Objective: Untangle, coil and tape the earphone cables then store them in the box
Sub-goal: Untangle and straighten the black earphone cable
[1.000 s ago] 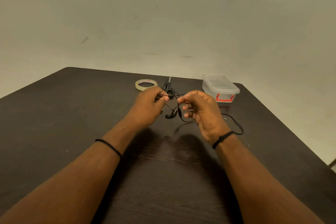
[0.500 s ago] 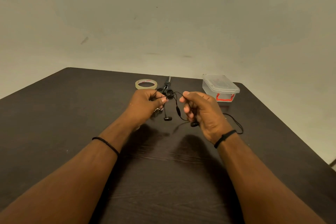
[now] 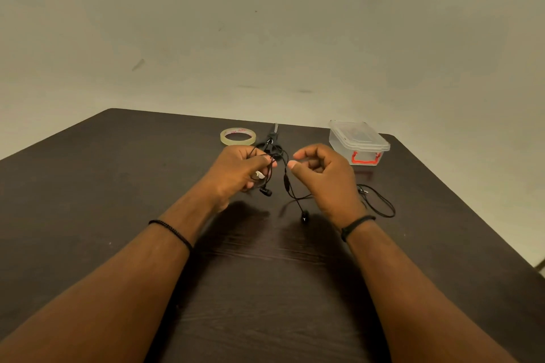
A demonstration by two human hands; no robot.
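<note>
1. Dark wood table (image 3: 88, 200) under a bare wall carries everything.
2. My left hand (image 3: 239, 171) grips the tangled earphone cables (image 3: 287, 183); my right hand (image 3: 321, 177) is curled, apparently holding nothing.
3. Untangling is unfinished, I judge; tape roll (image 3: 237, 136) untouched, box (image 3: 358, 142) lidded.
4. Near table space is open; the right edge lies beyond the box.

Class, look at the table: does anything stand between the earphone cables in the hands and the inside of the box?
Yes: the box at the far right has its lid on. Otherwise the table between the cables and box looks bare.
</note>
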